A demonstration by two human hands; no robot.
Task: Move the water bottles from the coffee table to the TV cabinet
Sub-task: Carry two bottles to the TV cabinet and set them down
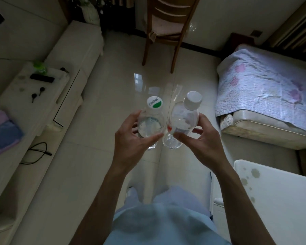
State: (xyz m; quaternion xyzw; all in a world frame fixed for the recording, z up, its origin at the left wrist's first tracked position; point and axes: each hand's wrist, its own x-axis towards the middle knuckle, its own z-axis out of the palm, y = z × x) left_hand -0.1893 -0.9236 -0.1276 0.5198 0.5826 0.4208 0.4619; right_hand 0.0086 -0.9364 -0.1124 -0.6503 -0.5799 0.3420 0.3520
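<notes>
I stand over a tiled floor holding two clear water bottles upright, side by side and touching. My left hand (131, 138) grips the bottle with the green-and-white cap (151, 119). Wrapped around the bottle with the plain white cap (185, 117) is my right hand (205, 140). The white TV cabinet (48, 110) runs along the left. The white coffee table (279, 195) sits at the lower right, its visible part stained and with no bottles on it.
On the cabinet lie a black remote (42, 78), a green item (40, 67), small black plugs (36, 94) and a folded purple-blue cloth (3, 131). A black cable (37, 152) trails on the floor. A wooden chair (166, 29) stands ahead, a sofa with a quilt (265, 92) at right.
</notes>
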